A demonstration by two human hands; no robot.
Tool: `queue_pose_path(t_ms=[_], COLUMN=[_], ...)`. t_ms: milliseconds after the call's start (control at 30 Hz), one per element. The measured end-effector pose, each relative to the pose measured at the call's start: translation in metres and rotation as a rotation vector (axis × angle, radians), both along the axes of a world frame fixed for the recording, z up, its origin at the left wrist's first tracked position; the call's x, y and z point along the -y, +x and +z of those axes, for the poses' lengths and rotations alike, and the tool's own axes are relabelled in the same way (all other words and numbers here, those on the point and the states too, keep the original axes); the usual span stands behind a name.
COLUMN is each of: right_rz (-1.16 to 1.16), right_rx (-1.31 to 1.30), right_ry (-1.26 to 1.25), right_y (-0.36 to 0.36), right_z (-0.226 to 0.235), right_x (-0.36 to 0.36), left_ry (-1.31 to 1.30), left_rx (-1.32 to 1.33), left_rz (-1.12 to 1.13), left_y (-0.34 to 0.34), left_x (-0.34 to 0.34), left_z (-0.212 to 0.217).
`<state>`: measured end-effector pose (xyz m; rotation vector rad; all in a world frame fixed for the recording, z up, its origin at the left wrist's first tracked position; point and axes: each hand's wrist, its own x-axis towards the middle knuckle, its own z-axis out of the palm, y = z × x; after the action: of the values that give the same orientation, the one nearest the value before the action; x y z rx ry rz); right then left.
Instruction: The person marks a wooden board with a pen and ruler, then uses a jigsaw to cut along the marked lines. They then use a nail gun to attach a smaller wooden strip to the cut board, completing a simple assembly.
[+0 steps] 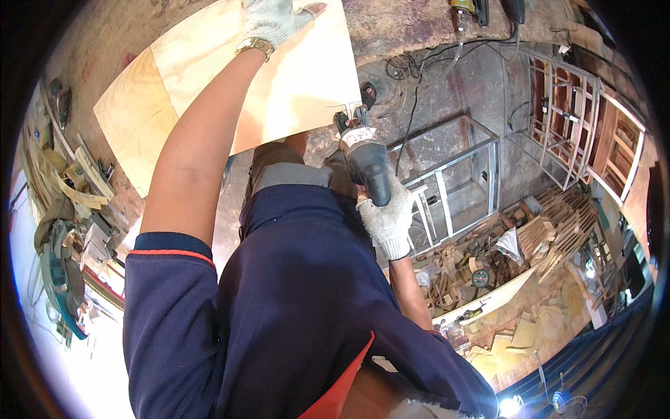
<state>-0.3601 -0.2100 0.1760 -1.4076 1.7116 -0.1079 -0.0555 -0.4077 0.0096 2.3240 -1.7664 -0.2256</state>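
A pale plywood sheet (300,84) lies in front of me, its near edge jutting out over my legs. My left hand (271,22), in a white knit glove with a watch at the wrist, presses flat on the sheet's far part, thumb spread; the fingertips run out of view. My right hand (391,216), gloved too, is wrapped round the rear of a dark power tool, by its shape a jigsaw (368,164). The jigsaw's front end meets the sheet's near right corner, close to some thin marked lines. Its blade is hidden.
A metal frame (447,181) stands on the floor at right, with slatted racks (572,112) beyond. Wood offcuts (481,272) fill a low bin near my right arm. Black cables (412,70) trail behind the jigsaw. Tools and scraps (70,230) lie at far left.
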Motion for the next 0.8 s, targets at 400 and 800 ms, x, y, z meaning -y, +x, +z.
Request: queue_pose_path(t_ms=[400,800], right_rz=[-0.027,0.016], right_rx=[0.052,-0.006], right_ry=[0.000,-0.003], right_y=[0.000,-0.004], right_z=[0.001,-0.006], right_x=[0.008,0.006], left_ry=[-0.029,-0.031], left_rx=[0.034,0.044], left_rz=[0.005,-0.027], left_y=[-0.001,0.004], left_x=[0.001,0.002], left_z=[-0.002,-0.012])
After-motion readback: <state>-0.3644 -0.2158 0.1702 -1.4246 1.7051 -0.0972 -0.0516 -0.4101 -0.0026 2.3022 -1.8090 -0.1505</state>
